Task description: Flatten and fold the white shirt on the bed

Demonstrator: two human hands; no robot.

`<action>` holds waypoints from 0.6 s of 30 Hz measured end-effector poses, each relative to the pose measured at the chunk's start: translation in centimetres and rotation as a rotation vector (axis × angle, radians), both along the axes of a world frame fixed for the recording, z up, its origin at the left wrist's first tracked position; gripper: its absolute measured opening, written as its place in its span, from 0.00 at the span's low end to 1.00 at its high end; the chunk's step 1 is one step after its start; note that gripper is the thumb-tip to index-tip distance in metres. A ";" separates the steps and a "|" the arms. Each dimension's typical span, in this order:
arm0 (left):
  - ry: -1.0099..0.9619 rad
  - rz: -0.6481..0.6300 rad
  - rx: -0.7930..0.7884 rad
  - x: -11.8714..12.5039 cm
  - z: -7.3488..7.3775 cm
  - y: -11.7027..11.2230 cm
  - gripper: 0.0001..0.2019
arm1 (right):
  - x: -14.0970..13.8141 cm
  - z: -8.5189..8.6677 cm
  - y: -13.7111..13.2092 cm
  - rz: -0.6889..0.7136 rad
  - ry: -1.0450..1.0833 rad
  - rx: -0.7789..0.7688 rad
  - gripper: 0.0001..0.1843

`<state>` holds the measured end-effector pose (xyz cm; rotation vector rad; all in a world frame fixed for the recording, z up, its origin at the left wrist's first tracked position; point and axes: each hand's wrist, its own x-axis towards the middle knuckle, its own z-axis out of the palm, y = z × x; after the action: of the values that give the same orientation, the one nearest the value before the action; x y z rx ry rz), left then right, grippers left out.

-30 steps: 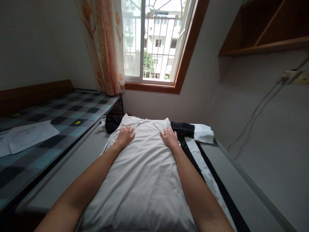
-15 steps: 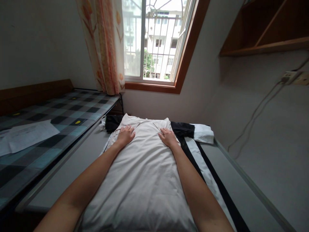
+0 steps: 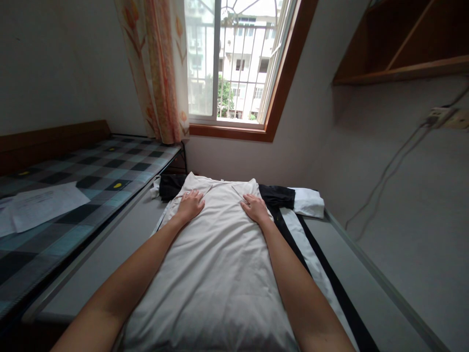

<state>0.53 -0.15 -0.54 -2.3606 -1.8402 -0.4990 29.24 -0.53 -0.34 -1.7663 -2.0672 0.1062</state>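
A white shirt [image 3: 220, 259] lies spread flat on a grey surface [image 3: 110, 249], collar end toward the window. My left hand [image 3: 190, 205] rests palm down on its upper left part, fingers stretched out. My right hand [image 3: 254, 208] lies flat on the upper right part near the collar, fingers also out. Neither hand holds anything. Under the shirt lies a black and white garment [image 3: 293, 220], showing at the far end and along the right side.
A bed with a checked blue and black cover [image 3: 91, 171] stands on the left, with white papers [image 3: 40, 205] on it. A window [image 3: 234, 63] with a flowered curtain [image 3: 161, 68] is ahead. A wooden shelf [image 3: 403, 44] and a wall socket with cable [image 3: 439, 117] are on the right.
My right hand has slid slightly left and toward the collar on the shirt. My left hand has stayed in place.
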 end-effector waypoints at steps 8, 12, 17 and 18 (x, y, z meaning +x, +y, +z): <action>0.007 0.001 -0.013 0.0 0.1 0.0 0.21 | 0.0 -0.1 0.1 0.001 0.008 -0.002 0.23; -0.001 -0.004 -0.009 0.0 0.1 0.0 0.21 | 0.0 -0.1 0.1 -0.004 0.010 0.000 0.23; 0.007 -0.001 -0.014 0.0 0.1 0.0 0.21 | 0.0 -0.2 0.1 -0.005 0.013 0.011 0.22; 0.009 -0.002 -0.015 0.0 0.1 0.0 0.21 | 0.1 -0.2 0.1 -0.005 0.013 0.014 0.22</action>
<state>0.49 -0.15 -0.46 -2.3702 -1.8447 -0.4764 29.29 -0.43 -0.51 -1.7583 -2.0494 0.1014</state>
